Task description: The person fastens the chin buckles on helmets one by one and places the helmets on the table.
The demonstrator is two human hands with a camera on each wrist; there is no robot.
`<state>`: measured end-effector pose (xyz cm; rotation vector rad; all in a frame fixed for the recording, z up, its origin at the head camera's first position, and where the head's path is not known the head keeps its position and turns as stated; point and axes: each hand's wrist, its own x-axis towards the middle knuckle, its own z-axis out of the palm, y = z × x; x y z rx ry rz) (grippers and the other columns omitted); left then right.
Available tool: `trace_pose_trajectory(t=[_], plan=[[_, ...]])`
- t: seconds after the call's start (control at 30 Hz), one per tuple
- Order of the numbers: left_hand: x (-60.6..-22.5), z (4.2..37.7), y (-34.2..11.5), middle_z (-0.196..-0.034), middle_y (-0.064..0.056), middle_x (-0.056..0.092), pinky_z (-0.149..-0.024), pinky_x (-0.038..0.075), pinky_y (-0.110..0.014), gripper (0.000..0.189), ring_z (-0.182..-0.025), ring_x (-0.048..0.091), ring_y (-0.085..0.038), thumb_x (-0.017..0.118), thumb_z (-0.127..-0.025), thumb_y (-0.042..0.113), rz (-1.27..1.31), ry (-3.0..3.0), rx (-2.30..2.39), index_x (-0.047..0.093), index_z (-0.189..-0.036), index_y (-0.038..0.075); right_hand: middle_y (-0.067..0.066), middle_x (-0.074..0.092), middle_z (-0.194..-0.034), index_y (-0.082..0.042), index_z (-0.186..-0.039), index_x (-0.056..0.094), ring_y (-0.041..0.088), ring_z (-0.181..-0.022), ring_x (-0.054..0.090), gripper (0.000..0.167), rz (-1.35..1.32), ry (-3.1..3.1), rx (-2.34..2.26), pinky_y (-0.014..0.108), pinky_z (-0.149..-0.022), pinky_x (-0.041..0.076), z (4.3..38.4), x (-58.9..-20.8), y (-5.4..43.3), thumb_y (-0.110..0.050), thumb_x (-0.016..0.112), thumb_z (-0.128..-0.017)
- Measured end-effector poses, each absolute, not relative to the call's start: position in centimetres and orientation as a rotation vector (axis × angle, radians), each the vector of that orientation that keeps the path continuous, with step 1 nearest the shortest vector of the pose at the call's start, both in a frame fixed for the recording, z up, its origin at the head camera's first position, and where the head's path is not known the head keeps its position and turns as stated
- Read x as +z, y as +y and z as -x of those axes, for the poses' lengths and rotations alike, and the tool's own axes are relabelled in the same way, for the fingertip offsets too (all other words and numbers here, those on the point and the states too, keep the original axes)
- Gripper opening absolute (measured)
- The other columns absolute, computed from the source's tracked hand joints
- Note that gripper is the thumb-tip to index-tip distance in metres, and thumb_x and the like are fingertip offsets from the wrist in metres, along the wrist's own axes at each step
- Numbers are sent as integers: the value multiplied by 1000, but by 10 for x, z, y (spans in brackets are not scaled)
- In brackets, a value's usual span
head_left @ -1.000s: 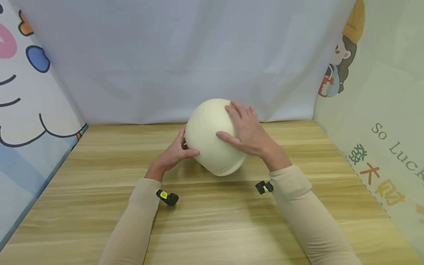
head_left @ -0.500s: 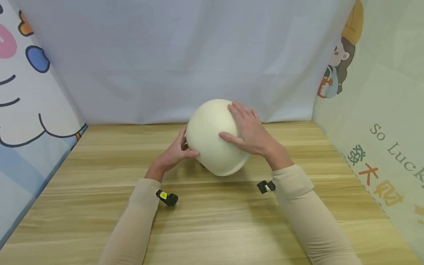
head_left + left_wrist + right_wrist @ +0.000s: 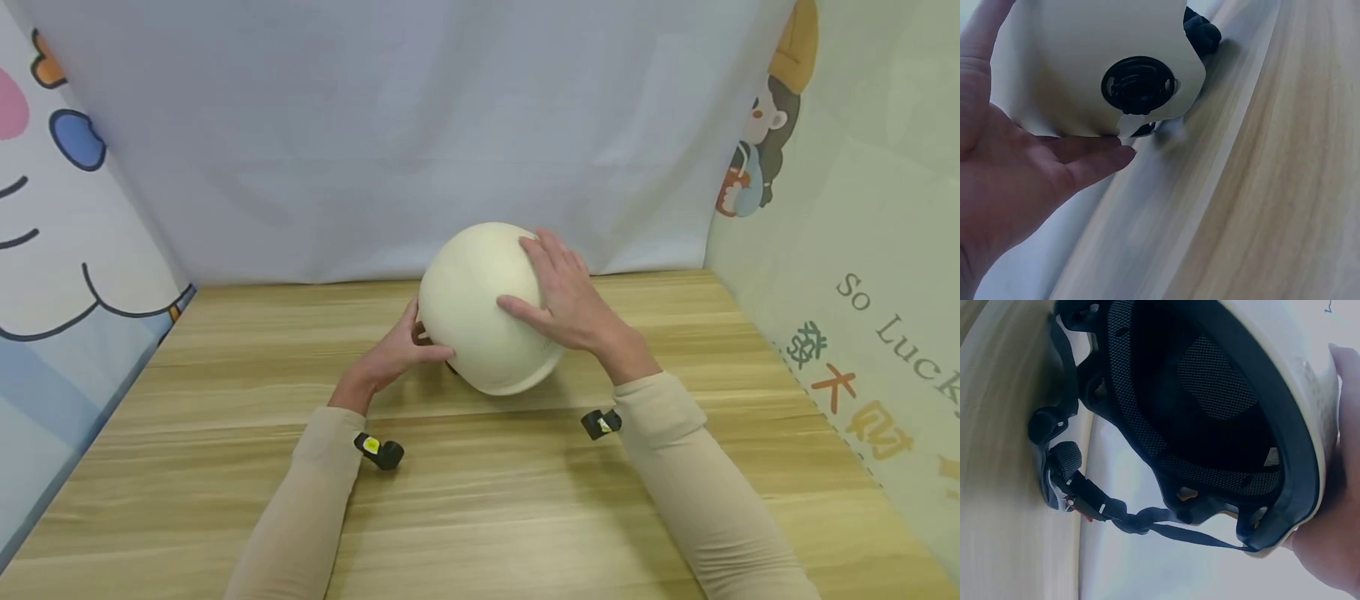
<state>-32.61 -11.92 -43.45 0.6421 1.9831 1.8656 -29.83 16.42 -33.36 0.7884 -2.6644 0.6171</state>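
Note:
A cream helmet is tilted on the table, its smooth dome facing me in the head view. My left hand holds its left edge, thumb against the shell and fingers around the side. In the left wrist view, a round black vent shows on the shell just above the fingers. My right hand rests on the upper right of the dome with fingers extended and thumb spread. The right wrist view looks into the black padded lining. A black chin strap with a buckle hangs from it onto the table.
Wood-grain table lies under both forearms. A pale curtain closes the back, just behind the helmet. Printed panels stand left and right. Small black cameras sit at the cuffs.
My right hand has slid slightly to the right and up over the dome. The helmet has turned slightly, and my left hand keeps nearly the same place.

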Motion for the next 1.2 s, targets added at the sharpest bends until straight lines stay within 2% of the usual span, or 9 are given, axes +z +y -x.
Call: trace_pose_trajectory(t=[0.13, 0.27, 0.43, 0.5, 0.73, 0.93, 1.1, 1.2], plan=[[-435, 325, -117, -160, -10, 24, -111, 29, -57, 112, -140, 35, -38, 82, -83, 24, -630, 2011, 1853, 1, -159, 44, 25, 21, -160, -1, -155, 24, 35, -150, 14, 92, -739, -2679, 640, 56, -118, 12, 301, -338, 167, -61, 56, -92], [-435, 324, -113, -160, -7, 23, -112, 30, -55, 107, -142, 33, -34, 81, -85, 30, -614, 2051, 1825, 6, -160, 37, 25, 24, -160, 1, -156, 21, 35, -149, 17, 97, -713, -2682, 682, 54, -118, 12, 304, -346, 171, -66, 51, -92], [-434, 322, -111, -160, -7, 20, -111, 30, -56, 107, -143, 30, -33, 80, -84, 34, -582, 2088, 1795, 6, -161, 31, 24, 26, -159, 2, -156, 21, 35, -148, 19, 100, -716, -2636, 742, 57, -117, 13, 306, -354, 175, -70, 47, -92], [-433, 321, -111, -160, -7, 20, -111, 30, -56, 107, -143, 30, -34, 81, -84, 34, -574, 2094, 1789, 6, -161, 31, 23, 27, -158, 1, -156, 20, 36, -148, 21, 100, -718, -2622, 755, 60, -116, 12, 307, -356, 176, -70, 48, -91], [-433, 320, -112, -163, -1, 18, -113, 26, -58, 104, -146, 24, -33, 81, -84, 32, -539, 2112, 1794, 10, -160, 36, 24, 23, -157, -4, -159, 17, 43, -139, 26, 99, -688, -2669, 791, 62, -110, 26, 305, -362, 178, -66, 53, -91], [-436, 324, -111, -164, 6, 12, -111, 29, -58, 103, -147, 21, -40, 80, -86, 27, -568, 2070, 1839, 9, -159, 42, 28, 3, -163, -2, -159, 8, 41, -150, 4, 102, -682, -2733, 822, 60, -116, 12, 302, -369, 180, -70, 45, -93], [-437, 325, -110, -165, 7, 8, -110, 32, -58, 107, -147, 19, -42, 81, -85, 27, -597, 2037, 1864, 6, -159, 43, 27, 13, -162, 1, -158, 8, 38, -150, 10, 103, -726, -2691, 826, 57, -118, 12, 302, -370, 181, -69, 46, -94], [-436, 324, -109, -166, 0, 4, -111, 29, -58, 110, -148, 16, -42, 82, -84, 29, -591, 2035, 1863, 3, -161, 35, 26, 13, -162, 2, -158, 7, 39, -149, 13, 104, -726, -2688, 839, 57, -117, 14, 301, -371, 183, -69, 46, -94]])
